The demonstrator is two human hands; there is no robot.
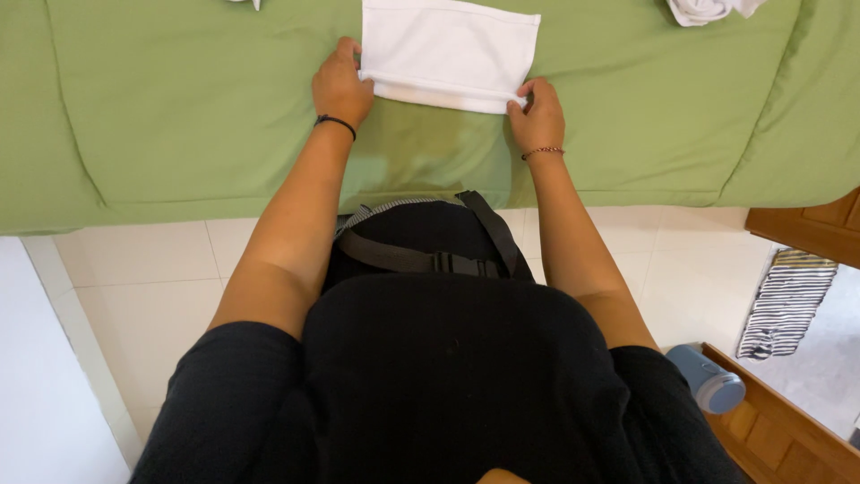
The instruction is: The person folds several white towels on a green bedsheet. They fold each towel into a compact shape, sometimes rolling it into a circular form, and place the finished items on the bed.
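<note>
A white folded cloth point(448, 49) lies flat on a green bed cover point(179, 116). My left hand point(341, 85) pinches the cloth's near left corner, a dark band on its wrist. My right hand point(537, 115) pinches the near right corner, a thin beaded bracelet on its wrist. Both arms reach forward over my black shirt and a strapped waist bag.
A crumpled white cloth point(708, 9) lies at the bed's far right and a scrap of white point(244, 3) at the top left. White floor tiles point(143, 305) lie below the bed. A grey-blue bottle point(708, 378), a striped mat point(788, 300) and wooden furniture point(806, 229) stand at right.
</note>
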